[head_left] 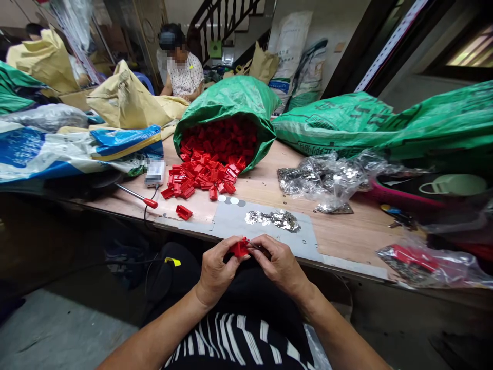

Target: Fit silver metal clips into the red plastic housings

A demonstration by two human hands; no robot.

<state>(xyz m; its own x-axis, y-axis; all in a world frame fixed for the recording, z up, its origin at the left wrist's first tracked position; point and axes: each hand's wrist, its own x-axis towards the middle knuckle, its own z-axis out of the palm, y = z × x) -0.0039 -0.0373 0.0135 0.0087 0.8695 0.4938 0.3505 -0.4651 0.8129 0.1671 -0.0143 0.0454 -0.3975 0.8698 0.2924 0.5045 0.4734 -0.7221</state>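
My left hand [217,267] pinches a small red plastic housing [239,248] just off the table's front edge. My right hand [280,262] is closed close against its right side, with a thin dark tool or metal piece [259,248] between thumb and fingers; its kind is too small to make out. Beyond the hands, a pile of small shiny metal pieces [275,220] lies on a grey sheet [227,223]. One loose red housing [184,211] rests to the left, in front of a heap of the same red parts [200,177].
The heap spills from a green woven sack [231,97]. Clear bags of metal pieces [327,177] lie to the right, near a pink container [393,198]. At left is a red-tipped rod [142,198]. Across the table sits another person [183,72].
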